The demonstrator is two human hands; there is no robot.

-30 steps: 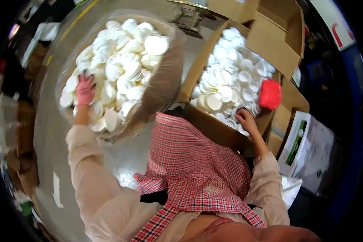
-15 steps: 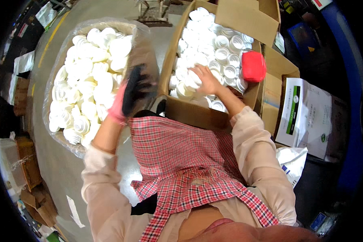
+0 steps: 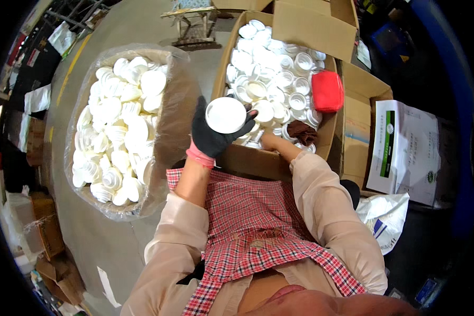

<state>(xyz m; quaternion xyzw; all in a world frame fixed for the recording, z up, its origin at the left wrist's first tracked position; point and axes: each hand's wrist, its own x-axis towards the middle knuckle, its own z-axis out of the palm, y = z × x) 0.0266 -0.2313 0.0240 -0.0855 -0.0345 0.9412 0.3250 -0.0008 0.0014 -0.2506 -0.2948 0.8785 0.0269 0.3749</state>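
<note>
My left hand (image 3: 208,134), in a black glove with a pink cuff, is closed around a white round plastic cap (image 3: 225,115) whose flat disc faces up. It is over the near left edge of the right cardboard box (image 3: 219,84). A bare fingertip shows past the cap's right side. My bare right hand (image 3: 270,141) reaches into that box near its front wall, among white plastic caps (image 3: 300,84); its fingers are largely hidden. A dark brown cloth (image 3: 302,132) lies just right of it. On the left stands a plastic-lined box (image 3: 181,95) heaped with similar caps (image 3: 110,110).
A red bundle (image 3: 327,91) rests on the right box's right edge. Further right are an open carton (image 3: 355,113), a white printed carton (image 3: 405,150) and a white bag (image 3: 384,218). A small stool (image 3: 192,23) stands beyond the boxes.
My left hand has moved right, from beside the left box to the right box, and now holds a cap. My right hand has drawn nearer to the box's front wall.
</note>
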